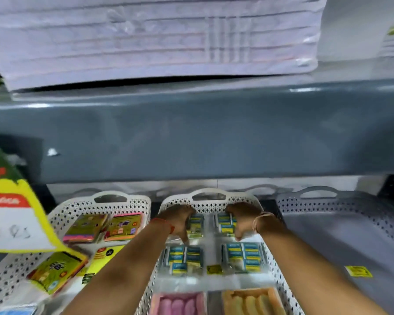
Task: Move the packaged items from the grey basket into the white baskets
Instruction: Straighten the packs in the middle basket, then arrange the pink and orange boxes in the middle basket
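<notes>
We seat two blister packs of blue-and-yellow erasers (224,223) at the far end of the middle white basket (257,201), left hand (180,220) and right hand (242,220) each curled on one pack. Press them flat beside the nearer packs (242,258); the grey basket (350,235) at right looks empty.
</notes>
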